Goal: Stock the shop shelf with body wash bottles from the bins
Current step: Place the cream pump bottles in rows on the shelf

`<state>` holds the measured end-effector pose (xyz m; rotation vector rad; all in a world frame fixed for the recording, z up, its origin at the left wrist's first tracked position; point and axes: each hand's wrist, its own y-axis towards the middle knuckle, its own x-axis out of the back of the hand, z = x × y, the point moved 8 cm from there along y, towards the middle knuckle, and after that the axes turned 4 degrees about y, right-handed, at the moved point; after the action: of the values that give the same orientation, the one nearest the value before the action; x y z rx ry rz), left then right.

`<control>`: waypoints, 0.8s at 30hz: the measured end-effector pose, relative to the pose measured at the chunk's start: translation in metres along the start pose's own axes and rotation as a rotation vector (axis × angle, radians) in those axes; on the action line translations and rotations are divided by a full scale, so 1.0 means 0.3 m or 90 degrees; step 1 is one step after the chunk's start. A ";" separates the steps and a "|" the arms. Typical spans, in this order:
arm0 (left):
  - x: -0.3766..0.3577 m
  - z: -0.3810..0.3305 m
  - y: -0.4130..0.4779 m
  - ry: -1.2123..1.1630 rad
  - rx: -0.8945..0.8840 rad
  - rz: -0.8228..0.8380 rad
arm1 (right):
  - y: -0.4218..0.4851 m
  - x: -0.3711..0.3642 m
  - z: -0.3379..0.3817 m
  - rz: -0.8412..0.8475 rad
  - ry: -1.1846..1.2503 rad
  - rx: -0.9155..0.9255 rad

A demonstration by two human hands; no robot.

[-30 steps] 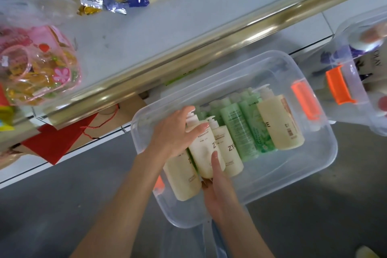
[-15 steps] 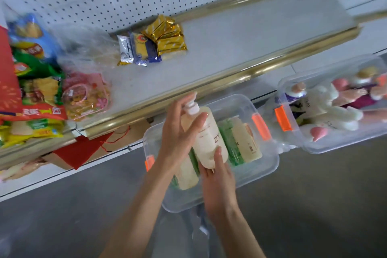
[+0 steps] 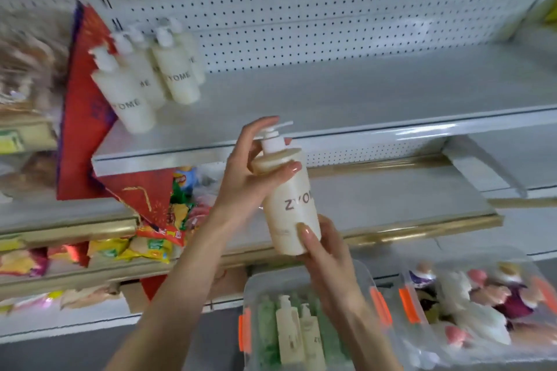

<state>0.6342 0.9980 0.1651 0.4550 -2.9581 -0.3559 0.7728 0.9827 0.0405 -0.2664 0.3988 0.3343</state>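
Bottle [image 3: 289, 205], cream, upright in mid-air before shelf [image 3: 361, 93] edge, above bin [image 3: 247, 298]. Left hand [image 3: 250, 172] wrapped round its shoulder below the pump; right hand [image 3: 325, 247] clasps the base. Four like bottles [image 3: 135, 93] stand on shelf, left end.

Cream, white and gold pretty much everywhere lol

Cream bottle [image 3: 289, 208] up front with white pump and dark lettering, same cream-and-white look on the shelf bottles [image 3: 144, 81] far left. Pale grey shelf [image 3: 361, 99], white pegboard [image 3: 331, 9] dotted with dark holes, shiny gold trim [image 3: 407, 235] on the lower edge. Red card [image 3: 78, 135] with gold sparkle print on the left, yellow, green and red snack packs [image 3: 144, 245] below it. Near bin [image 3: 265, 280] clear with orange latches [image 3: 244, 330], green and cream bottles [image 3: 287, 331] inside; right bin [image 3: 452, 262] clear too, blurry white, pink and purple stuff in there.
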 end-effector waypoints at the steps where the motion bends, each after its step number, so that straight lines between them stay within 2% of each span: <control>1: 0.031 -0.046 0.012 -0.009 -0.006 0.003 | 0.011 -0.040 0.047 0.052 -0.029 0.009; 4: 0.115 -0.158 0.040 -0.009 -0.033 0.022 | 0.034 -0.169 0.178 0.203 -0.164 0.036; 7: 0.183 -0.224 0.053 0.006 -0.053 0.053 | 0.061 -0.299 0.250 0.306 -0.279 0.038; 13: 0.325 -0.233 0.073 0.039 -0.030 0.067 | 0.112 -0.502 0.246 0.399 -0.321 0.009; 16: 0.405 -0.242 0.104 0.065 -0.028 0.061 | 0.158 -0.590 0.223 0.383 -0.305 0.014; 18: 0.480 -0.228 0.138 0.089 -0.030 0.018 | 0.215 -0.636 0.211 0.346 -0.314 0.024; 22: 0.699 -0.098 0.188 0.126 -0.045 -0.175 | 0.359 -0.691 0.196 0.273 -0.356 0.037; 24: 0.801 0.024 0.188 0.165 0.009 -0.285 | 0.442 -0.696 0.194 0.218 -0.372 0.055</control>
<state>0.3898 0.9771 0.1938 1.0801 -2.5894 -0.2909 0.5620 1.0668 0.1551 -0.0054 -0.1222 0.7061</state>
